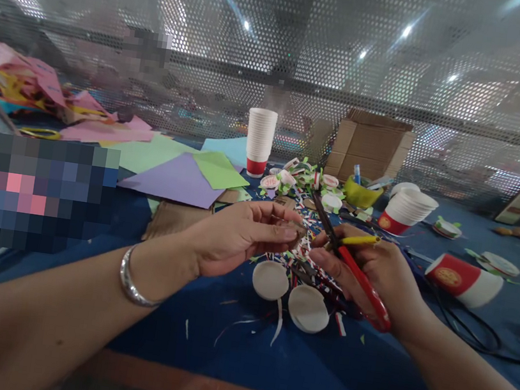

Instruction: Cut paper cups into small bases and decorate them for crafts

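My left hand (239,237), with a silver bangle (128,280) at the wrist, pinches a small brown piece of cardboard (300,232) between thumb and fingers. Facing it, my right hand (387,271) is closed around red-handled scissors (360,286). Their dark blades point up and away; a yellow part (360,240) sticks out beside the red handle, and I cannot tell whether it belongs to them. Below the hands lie two white paper discs (270,280), apparently cup bottoms, one with a thin strip trailing. Colourful paper scraps (307,224) spread between and behind the hands.
Coloured paper sheets (180,177) and flat cardboard (172,218) lie left. A tall paper cup stack (260,137) stands at the back, near a cardboard box (368,146) and yellow-green container (361,193). Right are tilted cups (407,209), a fallen cup (463,280) and black cable (472,335).
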Action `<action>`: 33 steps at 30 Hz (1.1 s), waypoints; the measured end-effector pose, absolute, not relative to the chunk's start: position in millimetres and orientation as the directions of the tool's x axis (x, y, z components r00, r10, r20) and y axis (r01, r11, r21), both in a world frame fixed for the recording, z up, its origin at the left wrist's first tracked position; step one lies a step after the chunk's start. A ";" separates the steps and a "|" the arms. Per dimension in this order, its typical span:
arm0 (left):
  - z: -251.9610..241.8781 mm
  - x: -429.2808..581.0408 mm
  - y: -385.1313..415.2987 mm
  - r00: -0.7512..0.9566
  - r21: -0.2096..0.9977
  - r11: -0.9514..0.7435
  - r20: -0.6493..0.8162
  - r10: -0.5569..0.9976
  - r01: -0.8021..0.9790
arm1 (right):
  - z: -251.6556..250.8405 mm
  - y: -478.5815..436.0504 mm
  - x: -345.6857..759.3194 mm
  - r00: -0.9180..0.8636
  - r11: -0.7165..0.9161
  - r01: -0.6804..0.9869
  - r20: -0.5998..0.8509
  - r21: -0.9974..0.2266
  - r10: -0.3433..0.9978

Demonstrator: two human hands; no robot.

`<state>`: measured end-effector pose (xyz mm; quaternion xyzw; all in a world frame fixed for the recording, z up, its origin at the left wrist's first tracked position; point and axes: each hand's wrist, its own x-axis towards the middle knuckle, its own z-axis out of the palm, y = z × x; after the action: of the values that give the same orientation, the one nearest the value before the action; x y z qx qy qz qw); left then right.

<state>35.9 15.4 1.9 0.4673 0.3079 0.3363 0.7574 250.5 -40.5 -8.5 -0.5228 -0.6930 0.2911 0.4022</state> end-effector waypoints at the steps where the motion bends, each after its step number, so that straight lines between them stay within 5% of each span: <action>1: 1.1 36.4 15.9 0.561 0.916 0.315 -0.128 0.818 -0.249 | -9.3 -39.6 252.0 -0.143 0.286 0.492 0.248 -0.822 0.958; 15: 2.8 41.6 9.4 0.431 0.912 0.190 -0.017 0.902 -0.362 | -9.5 -41.2 252.1 -0.290 0.295 0.406 0.185 -0.865 0.939; 27: 0.5 41.1 8.7 0.482 0.939 0.128 0.045 0.875 -0.320 | -10.3 -40.2 256.0 -0.343 0.332 0.585 0.145 -0.740 0.928; 33: 0.4 41.1 7.5 0.500 0.951 0.092 0.072 0.863 -0.296 | -9.2 -41.7 250.5 -0.345 0.315 0.537 0.137 -0.783 0.929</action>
<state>41.1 7.5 0.4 0.5260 0.2695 0.4213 0.6879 250.5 -41.7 -9.2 -0.4867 -0.7527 0.3254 0.3013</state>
